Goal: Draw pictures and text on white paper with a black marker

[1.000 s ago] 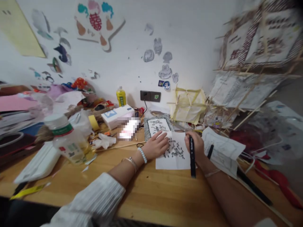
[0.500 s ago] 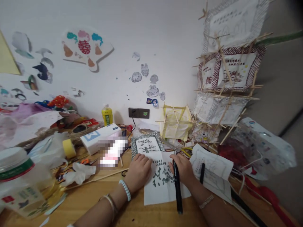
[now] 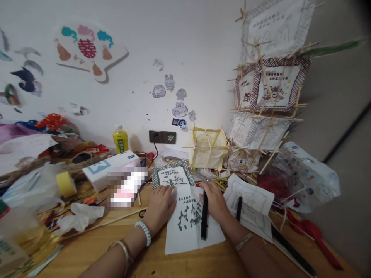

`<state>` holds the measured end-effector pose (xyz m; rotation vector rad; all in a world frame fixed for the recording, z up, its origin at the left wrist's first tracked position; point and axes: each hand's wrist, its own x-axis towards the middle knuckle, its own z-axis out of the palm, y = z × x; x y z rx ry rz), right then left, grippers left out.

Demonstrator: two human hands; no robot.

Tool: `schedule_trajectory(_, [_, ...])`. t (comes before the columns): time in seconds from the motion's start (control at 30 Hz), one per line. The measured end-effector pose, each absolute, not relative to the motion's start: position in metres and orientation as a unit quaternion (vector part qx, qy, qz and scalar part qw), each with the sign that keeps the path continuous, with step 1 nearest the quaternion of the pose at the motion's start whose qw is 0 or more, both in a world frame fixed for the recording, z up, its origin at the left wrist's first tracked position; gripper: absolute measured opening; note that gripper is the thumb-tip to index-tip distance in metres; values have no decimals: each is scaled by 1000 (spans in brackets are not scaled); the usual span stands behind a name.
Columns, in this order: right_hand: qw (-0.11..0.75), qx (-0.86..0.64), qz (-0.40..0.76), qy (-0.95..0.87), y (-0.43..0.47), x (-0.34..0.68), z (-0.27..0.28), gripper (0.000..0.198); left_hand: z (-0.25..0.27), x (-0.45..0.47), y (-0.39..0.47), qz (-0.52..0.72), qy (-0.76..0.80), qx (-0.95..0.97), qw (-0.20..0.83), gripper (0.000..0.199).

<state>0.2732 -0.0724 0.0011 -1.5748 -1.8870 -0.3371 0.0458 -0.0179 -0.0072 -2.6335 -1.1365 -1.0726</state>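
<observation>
A white paper sheet (image 3: 179, 243) lies on the wooden table, with dark green leafy stems and small writing drawn on it. At its upper left edge rests my left hand (image 3: 162, 204), fingers laid on the paper and nothing seen in them. My right hand (image 3: 216, 202), on the sheet's right side, is closed round a black marker (image 3: 204, 220) whose thick end points toward me. Its tip is hidden by the fingers or too small to make out. Behind the sheet, partly covered, is a drawing with a dark green checked border (image 3: 189, 175).
Right of my hand lies a folded, sketched paper (image 3: 261, 222) with a black pen (image 3: 239, 208) on it. A stick-framed paper lantern stack (image 3: 275, 85) and a yellow one (image 3: 207, 148) stand behind. At left are a tissue pack (image 3: 110, 170), yellow tape (image 3: 66, 184) and a bottle (image 3: 120, 139).
The view has turned slightly right, so everything appears further left. The marker's near end has swung up and away from me in my right hand. My left hand stays on the paper.
</observation>
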Motion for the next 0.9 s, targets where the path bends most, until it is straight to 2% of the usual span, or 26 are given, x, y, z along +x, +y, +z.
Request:
schedule_trajectory(0.17, [351, -591, -122, -716, -71, 273, -3, 39, -6, 45, -16, -366, -377, -851, -16, 30])
schedule_trajectory(0.27, [384, -594, -104, -699, -70, 275, -3, 33, -4, 45, -16, -384, -368, -844, -72, 25])
schedule_trajectory(0.43, [545, -587, 12, -599, -70, 275, 4, 15, 5, 46, -21, -440, -360, -796, -208, 22])
schedule_trajectory(0.57, [623, -550, 85, -550, -70, 277, 10, 21, 11, 53, -27, -483, -375, -713, -343, 44])
schedule_trajectory(0.67, [674, -516, 128, -513, -74, 278, 16, 26, 12, 59, -34, -456, -361, -675, -454, 59])
schedule_trajectory(0.77, [707, -487, 196, -474, -81, 278, 26, 33, 12, 63, -41, -408, -349, -667, -517, 54])
schedule_trajectory(0.9, [713, -467, 265, -451, -88, 280, 38, 39, 16, 60, -44, -372, -351, -660, -550, 43])
